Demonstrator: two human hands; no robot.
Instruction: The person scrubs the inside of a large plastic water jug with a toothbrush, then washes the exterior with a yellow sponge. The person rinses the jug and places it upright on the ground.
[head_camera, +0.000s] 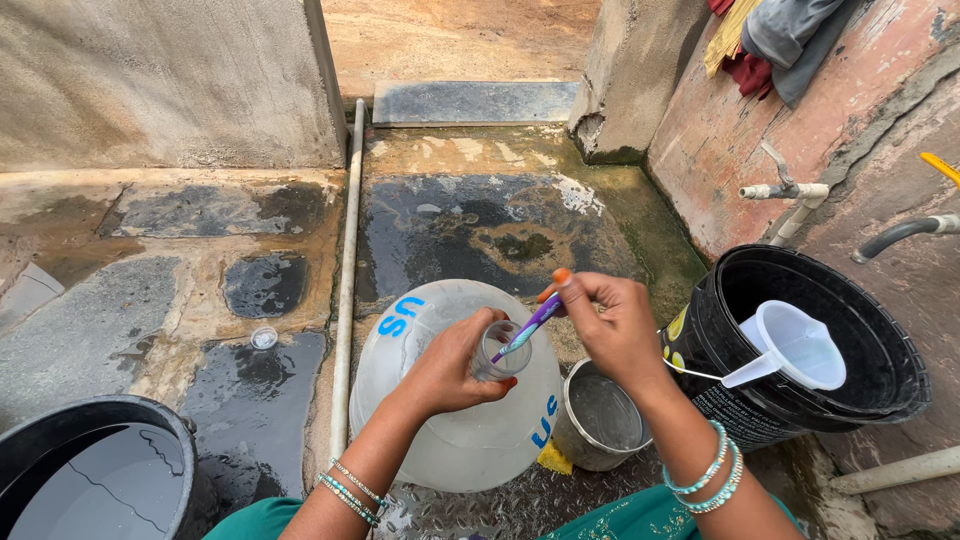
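**Both hands at the jug mouth, brush inside**

Left hand (450, 365) is wrapped around the neck of the big clear water jug (455, 400), fingers curled tight on the opening. Right hand (610, 325) pinches a purple and blue toothbrush (525, 328) between thumb and fingertips, handle up, head end angled down into the jug's mouth. Jug sits upright on the wet ground right in front of me, blue lettering on its shoulder and lower side.

Around it:
- small steel pot (598, 415) just to the jug's right, touching or nearly so; can't tell which.
- yellow scrap (552, 458) wedged at the base between jug and pot.
- black bucket (880, 385) further right, white plastic jug (795, 345) resting inside it, handle toward me.
- second black bucket (100, 470) at lower left, holding water.
- small round cap (264, 338) on the wet slab, well left of the jug.
- grey pipe (347, 290) running along the ground just left of the jug.
- white tap (785, 190) on the pink wall above the right bucket.

Bangles on both my wrists.
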